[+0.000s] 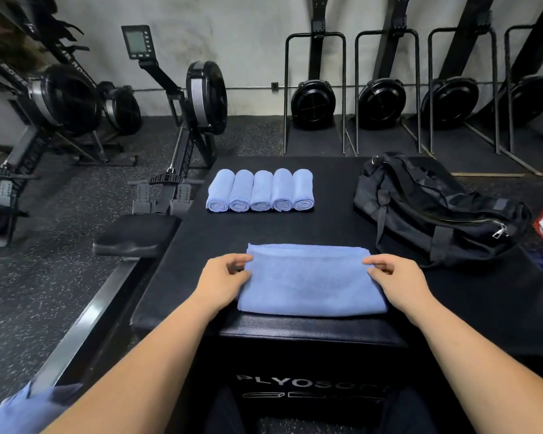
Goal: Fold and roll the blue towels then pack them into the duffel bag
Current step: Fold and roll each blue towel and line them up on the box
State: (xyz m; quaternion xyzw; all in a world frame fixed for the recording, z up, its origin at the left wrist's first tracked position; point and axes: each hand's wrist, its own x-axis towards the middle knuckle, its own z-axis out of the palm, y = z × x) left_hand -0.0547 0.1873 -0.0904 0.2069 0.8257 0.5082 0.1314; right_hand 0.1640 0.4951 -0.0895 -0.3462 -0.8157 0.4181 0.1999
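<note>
A person's left hand and right hand each pinched one short edge of a folded towel, which lay flat near the front edge of a black padded table. Five rolled towels sat side by side at the far end. The duffel bag lay well apart on the right, its zip apparently drawn shut.

The likeliest fault from here was a crooked roll: if one hand led the other, the layers would probably spiral out at one end. A slack start could leave a loose bundle that sprang open when lifted. Lying so close to the front edge, the towel might also slide off. The bag would likely need unzipping before packing, or the rolls could unwind while waiting in one hand.
</note>
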